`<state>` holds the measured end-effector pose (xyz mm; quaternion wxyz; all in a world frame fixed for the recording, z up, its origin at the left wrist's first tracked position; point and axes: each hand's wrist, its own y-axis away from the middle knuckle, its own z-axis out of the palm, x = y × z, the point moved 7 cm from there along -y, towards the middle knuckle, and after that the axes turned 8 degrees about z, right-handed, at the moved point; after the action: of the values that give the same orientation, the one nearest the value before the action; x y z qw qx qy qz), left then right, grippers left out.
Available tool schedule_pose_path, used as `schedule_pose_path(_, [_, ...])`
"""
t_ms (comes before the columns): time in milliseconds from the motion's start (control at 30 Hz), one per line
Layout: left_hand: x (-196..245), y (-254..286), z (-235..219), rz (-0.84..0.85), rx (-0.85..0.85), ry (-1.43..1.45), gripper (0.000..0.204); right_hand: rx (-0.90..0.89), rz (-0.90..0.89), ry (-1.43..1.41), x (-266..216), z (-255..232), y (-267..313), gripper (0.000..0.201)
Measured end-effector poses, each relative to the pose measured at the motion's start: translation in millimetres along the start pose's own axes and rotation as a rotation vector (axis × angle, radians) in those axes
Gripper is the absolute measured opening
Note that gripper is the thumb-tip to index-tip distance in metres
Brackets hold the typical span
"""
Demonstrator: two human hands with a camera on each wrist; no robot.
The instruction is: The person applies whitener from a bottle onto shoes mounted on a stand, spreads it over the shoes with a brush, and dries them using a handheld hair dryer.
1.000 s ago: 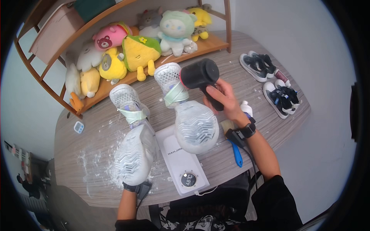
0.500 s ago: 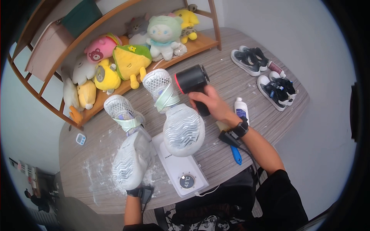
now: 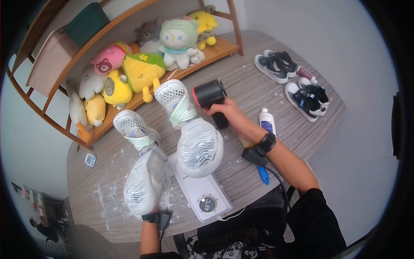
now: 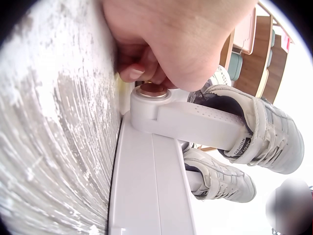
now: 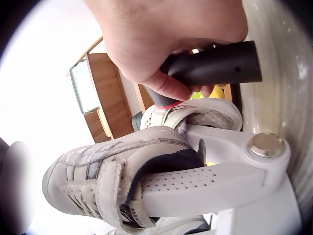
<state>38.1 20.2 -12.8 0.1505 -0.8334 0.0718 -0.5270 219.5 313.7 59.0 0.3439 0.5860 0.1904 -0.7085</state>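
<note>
My right hand (image 3: 230,113) grips the handle of a black hair dryer (image 3: 210,94). Its red-ringed end faces the rear right shoe (image 3: 172,97), a white one with a mint strap. A matching rear left shoe (image 3: 133,127) and two front shoes (image 3: 200,146), soles toward me, sit on the arms of a white shoe dryer (image 3: 194,190) whose display reads 48°C. My left hand (image 4: 181,39), mostly hidden behind the front left shoe (image 3: 144,183) in the head view, has curled fingers right at the dryer's copper-coloured hinge cap (image 4: 152,90). I cannot tell whether they grip it.
White powdery marks cover the table's (image 3: 103,196) left side, near a small timer (image 3: 90,159). A white bottle (image 3: 267,121) and a blue-handled brush (image 3: 263,175) lie by my right forearm. Dark shoes (image 3: 276,67) stand back right. Plush toys (image 3: 142,73) fill the shelf behind.
My right hand and the hair dryer have shifted left and lower in the head view, and the hair dryer has turned more side-on. The whole head view has shifted too. My left hand stays by the shoe dryer.
</note>
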Motion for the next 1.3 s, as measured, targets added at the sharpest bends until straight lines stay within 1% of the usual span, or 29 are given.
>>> schedule_pose_path(67, [1,1,1,0.002,-0.004,-0.003,0.048,-0.064,0.056,0.042,6,3,-3,0.03])
schedule_pose_path(167, [2,0,1,0.004,-0.006,-0.008,0.048,-0.091,0.09,0.018,17,2,-9,0.03])
schedule_pose_path(300, [3,-2,1,0.008,-0.008,-0.013,0.047,-0.078,0.07,-0.04,18,6,-8,0.024])
schedule_pose_path(367, [4,-4,2,0.011,-0.006,-0.017,0.047,-0.107,0.138,-0.056,30,5,-13,0.024])
schedule_pose_path(467, [4,-2,1,0.015,-0.002,-0.022,0.047,-0.106,0.151,-0.095,33,6,-14,0.025])
schedule_pose_path(667, [6,0,0,0.022,0.004,-0.03,0.046,-0.124,0.122,-0.199,35,7,-18,0.026])
schedule_pose_path(767, [6,-1,-3,0.026,0.004,-0.034,0.046,-0.111,0.147,-0.224,38,5,-19,0.026])
schedule_pose_path(900, [8,-7,-1,0.028,0.003,-0.037,0.045,-0.105,0.141,-0.217,36,4,-18,0.028])
schedule_pose_path(967, [8,2,0,0.027,0.007,-0.038,0.045,-0.08,0.152,-0.214,36,4,-17,0.03])
schedule_pose_path(1033, [9,-8,1,0.027,0.01,-0.04,0.045,-0.082,0.155,-0.213,34,5,-15,0.03])
schedule_pose_path(1133, [10,1,3,0.026,0.018,-0.043,0.045,-0.093,0.157,-0.216,36,5,-17,0.031])
schedule_pose_path(1300, [11,-5,0,0.029,0.041,-0.047,0.044,-0.118,0.161,-0.223,37,5,-18,0.032])
